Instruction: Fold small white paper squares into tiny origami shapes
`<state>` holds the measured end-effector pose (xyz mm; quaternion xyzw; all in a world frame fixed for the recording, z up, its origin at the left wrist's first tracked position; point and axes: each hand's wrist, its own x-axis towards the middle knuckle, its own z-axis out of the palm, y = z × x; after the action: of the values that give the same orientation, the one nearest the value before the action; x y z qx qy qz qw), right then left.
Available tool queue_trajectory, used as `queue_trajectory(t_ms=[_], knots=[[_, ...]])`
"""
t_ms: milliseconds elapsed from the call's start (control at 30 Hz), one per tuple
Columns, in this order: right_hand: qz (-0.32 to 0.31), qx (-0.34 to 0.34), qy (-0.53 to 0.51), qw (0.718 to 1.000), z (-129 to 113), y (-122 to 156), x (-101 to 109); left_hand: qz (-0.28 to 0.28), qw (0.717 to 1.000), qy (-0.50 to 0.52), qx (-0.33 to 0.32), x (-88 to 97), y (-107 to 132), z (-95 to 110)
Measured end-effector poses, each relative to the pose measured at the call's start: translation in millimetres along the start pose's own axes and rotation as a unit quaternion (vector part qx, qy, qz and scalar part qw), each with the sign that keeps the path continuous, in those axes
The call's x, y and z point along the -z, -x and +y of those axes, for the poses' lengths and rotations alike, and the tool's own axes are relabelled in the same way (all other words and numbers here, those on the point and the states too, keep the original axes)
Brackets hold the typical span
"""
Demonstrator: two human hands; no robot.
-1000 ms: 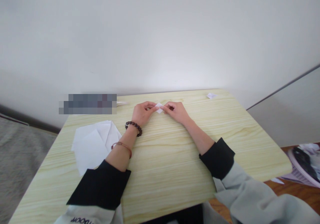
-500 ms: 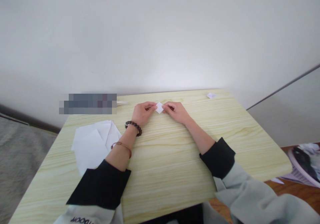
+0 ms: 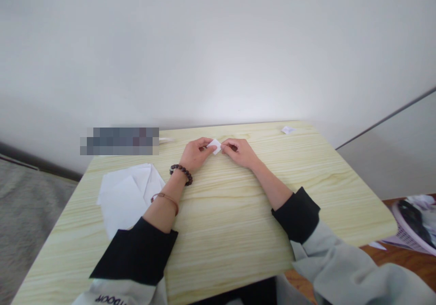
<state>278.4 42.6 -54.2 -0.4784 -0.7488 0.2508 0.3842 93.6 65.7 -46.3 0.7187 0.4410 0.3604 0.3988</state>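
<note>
A small folded white paper piece point(image 3: 215, 145) lies near the far side of the light wooden table point(image 3: 225, 214). My left hand point(image 3: 195, 153) pinches its left edge with curled fingers. My right hand point(image 3: 238, 152) pinches its right edge, thumb and forefinger pressed together. Both hands rest on the tabletop. A dark bead bracelet point(image 3: 181, 172) and a thin red cord sit on my left wrist.
A loose pile of white paper sheets point(image 3: 127, 195) lies on the table's left side. Another small folded white piece point(image 3: 288, 130) sits at the far right corner. A wall stands right behind the table. A lilac basket point(image 3: 413, 228) stands on the floor at right.
The small paper has turned slightly between my fingers, from a diamond shape to a flatter tilted shape. My hands have stayed in place.
</note>
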Motion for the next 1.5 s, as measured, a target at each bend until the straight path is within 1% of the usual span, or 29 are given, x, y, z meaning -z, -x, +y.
queue_trajectory(t_ms=[133,300,433,633,800,900,1067,1267,1500], knots=[[-0.003,0.001,0.013,1.000,-2.3,-0.2,1.5,0.004,0.999,0.037,0.022,0.2,0.1,-0.5],[-0.009,0.010,0.027,1.000,-2.2,-0.5,2.2,0.014,0.998,0.041,0.049,1.0,0.6,0.3],[-0.002,-0.006,0.009,1.000,-0.2,-0.4,1.5,0.029,0.997,0.048,0.046,-0.1,0.1,-0.7],[-0.003,-0.014,-0.002,1.000,0.3,-0.1,0.2,0.010,0.999,0.026,0.031,-1.1,-0.3,-0.2],[0.003,-0.002,-0.006,1.000,-0.5,0.0,-0.3,0.003,1.000,-0.029,0.006,0.2,0.6,3.8],[0.006,-0.002,-0.007,1.000,0.4,0.0,-0.5,0.000,1.000,-0.018,0.008,0.1,0.8,3.9],[-0.001,-0.004,0.001,1.000,1.0,0.2,0.2,0.015,0.999,0.027,0.031,-1.2,-0.1,-0.5],[-0.010,0.009,0.013,1.000,-0.4,0.4,1.9,0.026,0.998,0.048,0.028,-0.4,-0.3,-1.7],[-0.019,0.008,0.011,1.000,0.1,0.1,1.7,0.054,0.998,0.009,0.037,0.7,0.3,-0.2]])
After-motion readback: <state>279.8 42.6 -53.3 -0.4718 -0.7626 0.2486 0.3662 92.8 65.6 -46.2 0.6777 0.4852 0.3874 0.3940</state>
